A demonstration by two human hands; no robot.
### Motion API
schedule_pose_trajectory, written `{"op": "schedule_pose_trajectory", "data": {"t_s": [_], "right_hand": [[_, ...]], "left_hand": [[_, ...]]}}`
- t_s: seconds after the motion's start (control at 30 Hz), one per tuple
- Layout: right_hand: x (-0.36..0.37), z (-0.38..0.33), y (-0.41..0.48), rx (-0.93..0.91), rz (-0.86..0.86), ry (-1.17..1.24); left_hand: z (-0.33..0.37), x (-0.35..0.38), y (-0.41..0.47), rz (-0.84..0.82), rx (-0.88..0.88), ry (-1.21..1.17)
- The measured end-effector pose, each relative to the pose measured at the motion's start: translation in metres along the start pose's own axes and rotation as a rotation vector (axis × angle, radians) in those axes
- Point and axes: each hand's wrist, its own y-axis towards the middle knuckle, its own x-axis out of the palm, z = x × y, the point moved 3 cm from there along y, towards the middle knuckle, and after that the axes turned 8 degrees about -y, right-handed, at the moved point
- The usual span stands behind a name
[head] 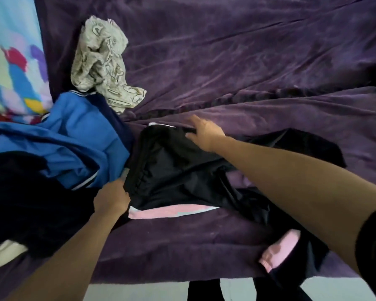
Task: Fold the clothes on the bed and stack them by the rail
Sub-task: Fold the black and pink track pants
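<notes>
A black garment with pink and white trim [172,170] lies spread on the purple blanket [248,61] in front of me. My left hand [112,198] grips its near left corner at the waistband. My right hand [202,131] holds its far edge, fingers curled over the fabric. The garment's legs trail right and over the bed's near edge, with a pink cuff [274,253] showing. A blue garment [74,135] lies crumpled just left of it, touching it.
A beige patterned cloth [102,61] is bunched at the back left. A dark garment [26,192] lies at the near left over something white. A colourful pillow [11,61] sits at the far left. Pale floor [139,290] shows below the bed edge.
</notes>
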Motion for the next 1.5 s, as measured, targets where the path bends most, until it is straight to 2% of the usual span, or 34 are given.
{"op": "schedule_pose_trajectory", "data": {"t_s": [0.07, 0.17, 0.3, 0.43, 0.57, 0.63, 0.73, 0.83, 0.97, 1.07, 1.13, 1.2, 1.23, 1.27, 1.3, 1.33, 1.4, 1.43, 1.47, 1.5], "right_hand": [[0.018, 0.028, -0.020, 0.077, -0.042, -0.018], [0.020, 0.091, -0.057, 0.273, -0.021, -0.070], [-0.010, 0.187, -0.110, 0.575, 0.101, -0.161], [-0.041, 0.273, -0.137, 0.788, 0.240, -0.234], [-0.026, 0.342, -0.143, 1.048, 0.166, -0.101], [-0.012, 0.366, -0.149, 1.095, 0.160, -0.034], [-0.030, 0.386, -0.159, 1.009, 0.418, -0.034], [-0.091, 0.397, -0.153, 0.764, 0.694, -0.142], [-0.147, 0.381, -0.146, 0.387, 0.892, -0.253], [-0.127, 0.371, -0.163, 0.234, 0.757, -0.382], [-0.090, 0.381, -0.184, 0.250, 0.513, -0.415], [-0.047, 0.394, -0.204, 0.280, 0.145, -0.437], [-0.031, 0.398, -0.213, 0.265, 0.014, -0.431], [-0.023, 0.401, -0.218, 0.254, -0.045, -0.396], [-0.023, 0.402, -0.220, 0.257, -0.006, -0.321], [-0.030, 0.406, -0.217, 0.278, 0.112, -0.242], [-0.055, 0.419, -0.200, 0.331, 0.447, -0.193], [-0.069, 0.425, -0.187, 0.354, 0.557, -0.204], [-0.081, 0.431, -0.172, 0.367, 0.605, -0.215], [-0.090, 0.437, -0.154, 0.379, 0.569, -0.216]], "left_hand": [[-0.007, 0.004, 0.010, -0.035, -0.009, 0.048], [0.020, 0.009, 0.024, -0.047, 0.101, 0.075], [0.099, 0.018, 0.033, -0.042, 0.337, 0.060], [0.190, 0.048, 0.037, -0.024, 0.576, 0.051], [0.266, 0.102, 0.040, -0.020, 0.755, 0.098], [0.292, 0.129, 0.040, -0.033, 0.789, 0.132], [0.321, 0.159, 0.041, -0.078, 0.759, 0.171], [0.340, 0.170, 0.040, -0.091, 0.660, 0.149], [0.346, 0.169, 0.024, 0.031, 0.657, 0.174], [0.333, 0.167, 0.008, -0.009, 0.677, 0.323], [0.323, 0.170, 0.000, -0.086, 0.693, 0.416], [0.317, 0.174, -0.003, -0.146, 0.683, 0.457], [0.317, 0.173, -0.004, -0.150, 0.672, 0.456], [0.321, 0.170, -0.003, -0.134, 0.673, 0.433], [0.326, 0.168, -0.002, -0.091, 0.696, 0.390], [0.332, 0.165, 0.000, -0.028, 0.730, 0.343], [0.346, 0.161, 0.008, 0.089, 0.780, 0.250], [0.354, 0.162, 0.014, 0.111, 0.796, 0.226], [0.363, 0.163, 0.020, 0.115, 0.807, 0.210], [0.373, 0.166, 0.025, 0.101, 0.810, 0.204]]}}
